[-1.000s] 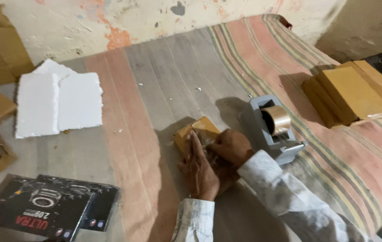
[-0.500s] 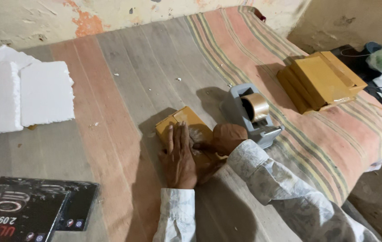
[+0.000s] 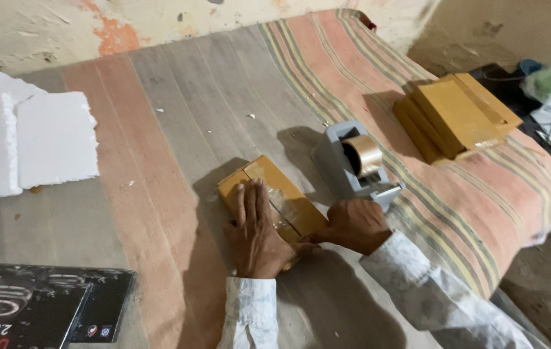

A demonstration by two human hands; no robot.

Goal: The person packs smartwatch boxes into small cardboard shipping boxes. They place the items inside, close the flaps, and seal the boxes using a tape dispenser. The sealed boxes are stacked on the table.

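Note:
A small brown cardboard box [image 3: 277,184] lies on the striped cloth in the middle of the head view, with clear tape across its top. My left hand [image 3: 254,231] presses flat on the box, fingers together and pointing away from me. My right hand [image 3: 353,223] rests at the box's near right corner, fingers curled against its edge. Just right of the box stands a grey tape dispenser [image 3: 355,161] with a brown tape roll, close beside my right hand.
A stack of brown cardboard boxes [image 3: 456,116] sits at the right on the striped cloth [image 3: 178,110]. White foam sheets [image 3: 26,142] lie far left. Black printed boxes [image 3: 36,310] are at the near left. Clutter lies off the right edge on the floor.
The view has shifted, so everything sits lower and more left. My right hand has slid off the box top toward its near right corner. My left hand stays flat on the box.

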